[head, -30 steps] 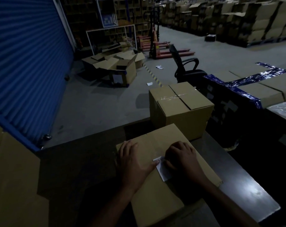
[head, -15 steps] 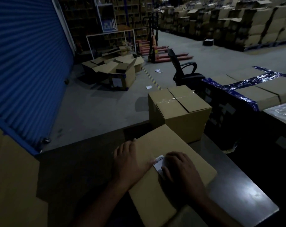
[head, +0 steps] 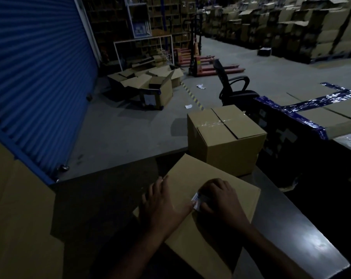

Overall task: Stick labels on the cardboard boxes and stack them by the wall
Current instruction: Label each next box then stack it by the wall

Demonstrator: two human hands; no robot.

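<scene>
Here, in a dim warehouse, a person bends over a cardboard box (head: 208, 218) lying on a dark table (head: 303, 234). The left hand (head: 162, 206) lies flat on the box top, fingers straight and slightly spread, its thumb reaching to the edge of a white barcode label (head: 197, 198). The right hand (head: 220, 200) covers most of the label, fingers curled down onto it; whether they pinch it or only press it cannot be told. The label sits near the middle of the box top, between the two hands. Just beyond stands a second, taped box (head: 226, 137), close to the first. A blue roller door (head: 33, 67) fills the left; an office chair (head: 235, 87), a pallet jack (head: 202, 63) and open cartons (head: 150, 83) stand on the floor behind.
</scene>
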